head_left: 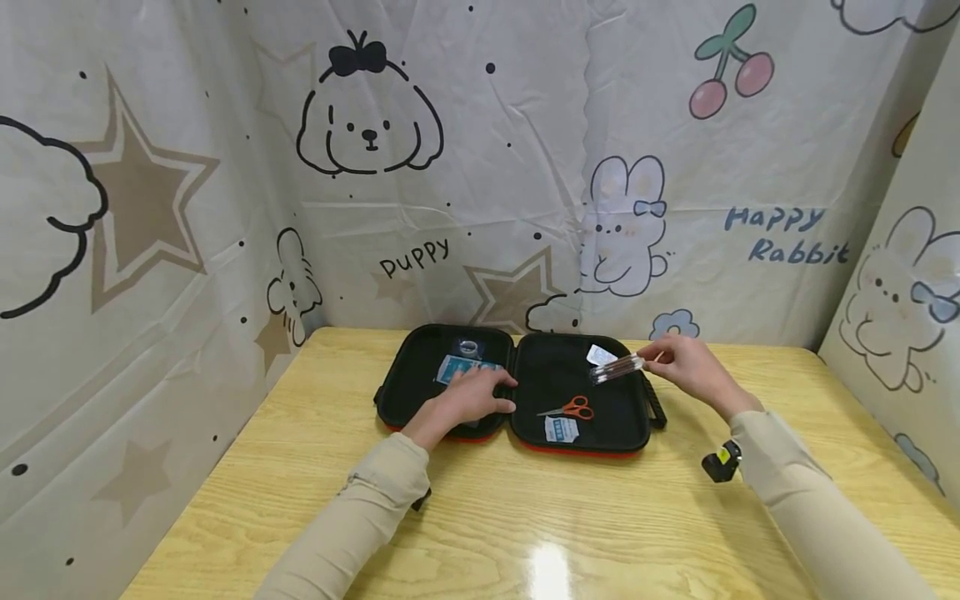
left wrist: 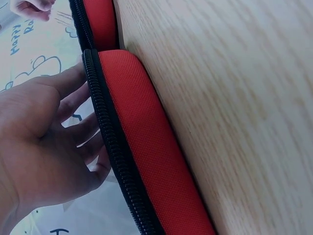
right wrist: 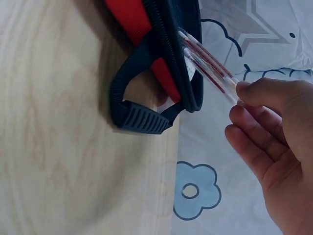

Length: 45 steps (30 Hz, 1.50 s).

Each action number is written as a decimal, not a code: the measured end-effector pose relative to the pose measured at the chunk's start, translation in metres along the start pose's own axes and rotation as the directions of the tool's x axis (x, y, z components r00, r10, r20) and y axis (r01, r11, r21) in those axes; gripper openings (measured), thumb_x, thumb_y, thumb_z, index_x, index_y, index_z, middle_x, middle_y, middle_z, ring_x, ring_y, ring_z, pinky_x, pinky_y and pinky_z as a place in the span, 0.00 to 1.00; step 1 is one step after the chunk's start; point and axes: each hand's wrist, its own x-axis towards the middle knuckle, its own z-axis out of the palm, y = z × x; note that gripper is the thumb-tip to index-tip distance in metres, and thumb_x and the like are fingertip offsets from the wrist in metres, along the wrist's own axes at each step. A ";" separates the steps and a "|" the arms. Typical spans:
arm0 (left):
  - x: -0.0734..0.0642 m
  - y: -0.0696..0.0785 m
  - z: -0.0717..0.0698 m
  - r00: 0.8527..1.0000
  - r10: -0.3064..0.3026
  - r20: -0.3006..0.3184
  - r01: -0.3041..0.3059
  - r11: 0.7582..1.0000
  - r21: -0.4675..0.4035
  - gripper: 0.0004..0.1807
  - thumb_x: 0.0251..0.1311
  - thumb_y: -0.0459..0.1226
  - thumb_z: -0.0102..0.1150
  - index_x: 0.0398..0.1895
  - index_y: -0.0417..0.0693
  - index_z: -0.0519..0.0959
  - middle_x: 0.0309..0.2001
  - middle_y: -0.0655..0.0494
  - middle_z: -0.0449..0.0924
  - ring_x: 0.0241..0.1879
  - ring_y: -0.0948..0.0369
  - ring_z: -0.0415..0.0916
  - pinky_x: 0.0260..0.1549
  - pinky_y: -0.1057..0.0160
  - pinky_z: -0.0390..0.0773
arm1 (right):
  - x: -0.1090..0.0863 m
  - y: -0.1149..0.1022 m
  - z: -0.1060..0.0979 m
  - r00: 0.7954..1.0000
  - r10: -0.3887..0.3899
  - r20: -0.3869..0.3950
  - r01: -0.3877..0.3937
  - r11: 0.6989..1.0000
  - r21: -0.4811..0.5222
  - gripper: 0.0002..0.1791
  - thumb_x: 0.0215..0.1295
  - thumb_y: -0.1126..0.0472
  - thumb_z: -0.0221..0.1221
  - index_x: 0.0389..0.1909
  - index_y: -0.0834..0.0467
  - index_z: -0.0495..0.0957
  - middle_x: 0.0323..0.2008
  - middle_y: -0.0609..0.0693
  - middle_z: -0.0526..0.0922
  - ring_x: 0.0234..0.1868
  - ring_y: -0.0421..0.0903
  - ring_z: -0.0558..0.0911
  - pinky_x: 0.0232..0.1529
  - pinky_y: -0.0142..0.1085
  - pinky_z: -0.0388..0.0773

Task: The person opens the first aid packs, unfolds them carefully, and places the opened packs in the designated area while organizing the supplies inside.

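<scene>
A black zip case with red outer sides [head_left: 581, 450] lies spread open on the table. My right hand [head_left: 686, 367] pinches one end of a clear packet of iodine cotton swabs [head_left: 618, 368], held tilted above the case's right half; the reddish-brown sticks [right wrist: 208, 63] show in the right wrist view. My left hand [head_left: 472, 393] reaches into the left half with fingers spread loosely, near a blue packet [head_left: 452, 367]. The case wall hides its fingertips in the left wrist view, so I cannot tell what they touch.
Orange-handled scissors [head_left: 577, 407], a blue-and-white packet [head_left: 561, 430] and a white packet [head_left: 600, 355] lie in the right half. A small clear packet with a round item [head_left: 468, 347] is at the back left. The handle [right wrist: 144, 117] sticks out at the right. Printed cloth hangs behind.
</scene>
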 end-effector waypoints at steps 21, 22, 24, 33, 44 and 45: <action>0.000 -0.001 0.002 1.000 0.003 -0.014 -0.003 1.000 -0.005 0.23 0.65 0.49 0.63 0.62 0.59 0.77 0.66 0.54 0.75 0.69 0.48 0.64 0.64 0.43 0.59 | -0.001 0.001 0.015 0.989 -0.023 0.149 0.013 0.998 0.067 0.08 0.61 0.65 0.65 0.39 0.63 0.87 0.33 0.52 0.88 0.29 0.36 0.76 0.30 0.30 0.72; 0.000 -0.001 0.001 1.000 0.003 -0.014 -0.003 1.000 -0.004 0.23 0.65 0.49 0.63 0.62 0.59 0.77 0.65 0.54 0.75 0.68 0.49 0.64 0.64 0.43 0.59 | 0.000 0.000 0.017 0.988 -0.028 0.152 0.017 0.997 0.069 0.08 0.61 0.65 0.65 0.39 0.63 0.87 0.32 0.52 0.88 0.29 0.36 0.76 0.31 0.30 0.72; 0.000 -0.001 0.001 1.000 0.003 -0.013 -0.003 1.000 -0.003 0.23 0.65 0.49 0.63 0.62 0.59 0.77 0.65 0.54 0.75 0.68 0.49 0.64 0.64 0.43 0.59 | 0.002 -0.003 0.020 0.987 -0.033 0.157 0.022 0.997 0.068 0.07 0.61 0.65 0.65 0.38 0.63 0.87 0.32 0.52 0.88 0.29 0.36 0.77 0.32 0.31 0.73; -0.003 0.002 0.000 1.000 -0.008 -0.005 0.008 1.000 -0.008 0.23 0.65 0.48 0.62 0.62 0.58 0.77 0.65 0.53 0.75 0.68 0.48 0.64 0.64 0.43 0.58 | 0.012 -0.009 0.035 0.979 -0.037 0.199 0.027 0.998 0.051 0.05 0.61 0.65 0.65 0.37 0.61 0.87 0.36 0.52 0.88 0.36 0.40 0.81 0.40 0.37 0.79; -0.002 0.001 0.000 1.000 -0.009 -0.008 0.008 1.000 -0.005 0.23 0.65 0.49 0.62 0.62 0.58 0.77 0.65 0.53 0.75 0.68 0.49 0.64 0.63 0.44 0.59 | 0.021 -0.021 0.044 0.971 -0.040 0.237 0.036 0.999 0.022 0.06 0.61 0.64 0.66 0.37 0.61 0.87 0.37 0.54 0.88 0.38 0.45 0.83 0.43 0.44 0.80; -0.002 0.001 0.001 1.000 -0.009 -0.008 0.009 1.000 -0.007 0.23 0.65 0.49 0.62 0.62 0.58 0.77 0.65 0.53 0.74 0.68 0.49 0.64 0.63 0.44 0.59 | 0.022 -0.022 0.045 0.970 -0.045 0.241 0.040 0.999 0.025 0.06 0.61 0.64 0.66 0.36 0.61 0.87 0.37 0.53 0.88 0.38 0.45 0.82 0.43 0.43 0.79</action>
